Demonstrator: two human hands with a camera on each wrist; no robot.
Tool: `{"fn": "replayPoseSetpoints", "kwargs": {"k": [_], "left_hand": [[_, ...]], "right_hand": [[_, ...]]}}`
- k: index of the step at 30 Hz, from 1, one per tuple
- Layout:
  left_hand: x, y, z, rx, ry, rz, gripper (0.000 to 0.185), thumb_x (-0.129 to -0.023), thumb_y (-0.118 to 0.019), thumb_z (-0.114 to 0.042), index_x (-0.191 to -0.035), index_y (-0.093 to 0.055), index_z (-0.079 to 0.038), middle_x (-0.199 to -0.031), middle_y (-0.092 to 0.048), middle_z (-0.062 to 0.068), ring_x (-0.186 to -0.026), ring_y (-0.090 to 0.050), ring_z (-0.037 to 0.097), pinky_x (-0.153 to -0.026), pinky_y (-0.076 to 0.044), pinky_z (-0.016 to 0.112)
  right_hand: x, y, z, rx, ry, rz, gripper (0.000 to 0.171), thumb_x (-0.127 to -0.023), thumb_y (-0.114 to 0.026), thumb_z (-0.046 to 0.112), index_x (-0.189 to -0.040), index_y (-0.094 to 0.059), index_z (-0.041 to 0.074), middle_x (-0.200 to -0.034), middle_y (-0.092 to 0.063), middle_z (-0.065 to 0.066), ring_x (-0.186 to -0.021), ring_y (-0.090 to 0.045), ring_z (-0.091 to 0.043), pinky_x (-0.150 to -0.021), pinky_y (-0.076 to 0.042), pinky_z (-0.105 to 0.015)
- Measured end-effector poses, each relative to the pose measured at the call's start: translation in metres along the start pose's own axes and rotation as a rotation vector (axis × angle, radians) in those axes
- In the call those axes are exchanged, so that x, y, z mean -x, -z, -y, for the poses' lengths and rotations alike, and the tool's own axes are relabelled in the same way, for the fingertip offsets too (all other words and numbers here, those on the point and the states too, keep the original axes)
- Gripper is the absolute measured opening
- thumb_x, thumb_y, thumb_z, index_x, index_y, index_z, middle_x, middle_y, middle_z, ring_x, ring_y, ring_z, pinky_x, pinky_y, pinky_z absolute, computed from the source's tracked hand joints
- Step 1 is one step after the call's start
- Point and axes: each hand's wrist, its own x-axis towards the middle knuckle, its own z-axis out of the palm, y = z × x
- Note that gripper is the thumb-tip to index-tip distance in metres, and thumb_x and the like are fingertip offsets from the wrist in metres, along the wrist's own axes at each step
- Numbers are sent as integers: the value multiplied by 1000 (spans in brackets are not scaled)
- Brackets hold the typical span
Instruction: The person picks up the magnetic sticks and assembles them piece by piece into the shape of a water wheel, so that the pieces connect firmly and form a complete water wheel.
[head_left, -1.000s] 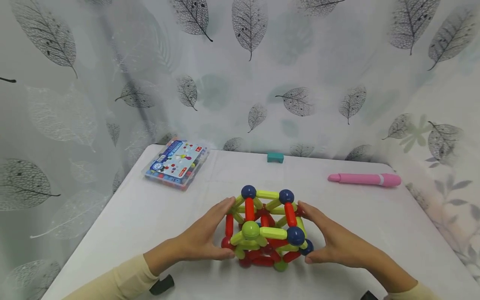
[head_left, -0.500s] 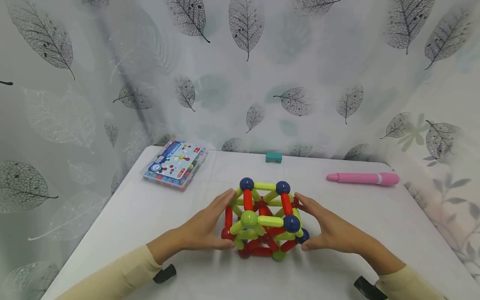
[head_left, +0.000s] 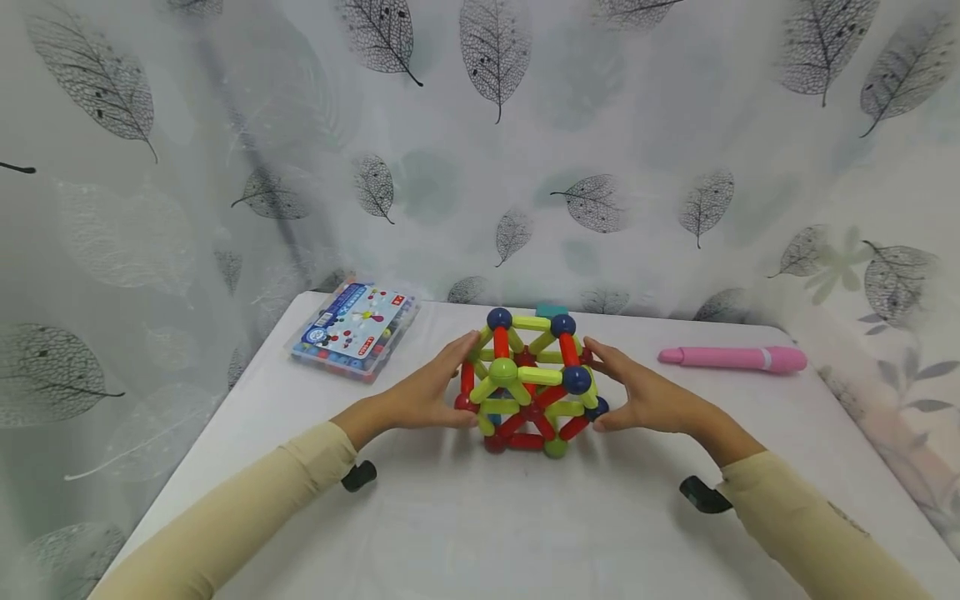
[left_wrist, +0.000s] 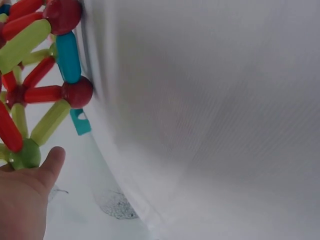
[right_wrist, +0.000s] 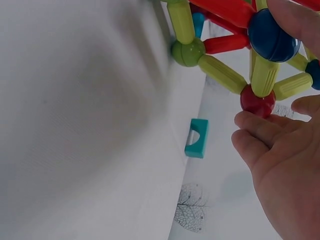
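Both hands have carried the rod-and-ball structure [head_left: 528,383] away from the near edge toward the middle of the white table [head_left: 450,525] since a second ago, and the arms now reach out further, the cream sleeves [head_left: 247,508] showing to the elbow. The left hand [head_left: 427,392] presses against the structure's left side with fingers nearly straight, thumb low by a red ball at the base; the right hand [head_left: 637,396] mirrors it on the right side, fingers extended along the frame, thumb by a blue ball low on that side. The hands stand apart, with the structure clamped between their palms rather than wrapped by curled fingers. In the right wrist view a fingertip [right_wrist: 297,20] lies on a dark blue ball and the other fingers sit just under a red one. The structure is a cage of green and red rods joined by blue, green and red balls, resting on the table. Just behind the structure, partly hidden by its top, is a small teal block [head_left: 551,310]. Behind and left of the structure lies a clear plastic box [head_left: 354,330] with a printed lid and coloured pieces inside. Right of the structure lies a pink pen-like stick [head_left: 731,358] on its side. Leaf-printed curtains [head_left: 495,150] hang behind the table.
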Motion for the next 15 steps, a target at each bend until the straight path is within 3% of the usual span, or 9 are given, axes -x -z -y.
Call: {"fn": "replayPoseSetpoints", "kwargs": {"k": [9,12,15], "left_hand": [[-7,5,3,-41,54,12,119,-81,-83,-42,-165,0,-25,-172,-6,-1,-157,-17,23,-118,-34,51],[-4,4,-1,-153,71,0,117,-83,-79,-51,-165,3,-29,-172,-3,-2,-158,-12,24,-117,-34,53],[1,2,-6,-340,49,-37,114,-85,-72,-61,-165,1,-27,-173,-2,0,-158,-9,28,-117,-33,56]], "right_hand": [[-6,3,0,38,-20,-7,117,-80,-86,30,-165,-6,23,-168,-20,-14,-151,-26,-43,-110,-33,-71],[-3,3,6,162,-15,-35,117,-81,-86,33,-165,-5,26,-170,-16,-11,-152,-26,-42,-110,-37,-66],[1,1,14,368,35,-80,117,-81,-85,37,-166,-6,22,-171,-11,-9,-152,-26,-40,-110,-41,-61]]}}
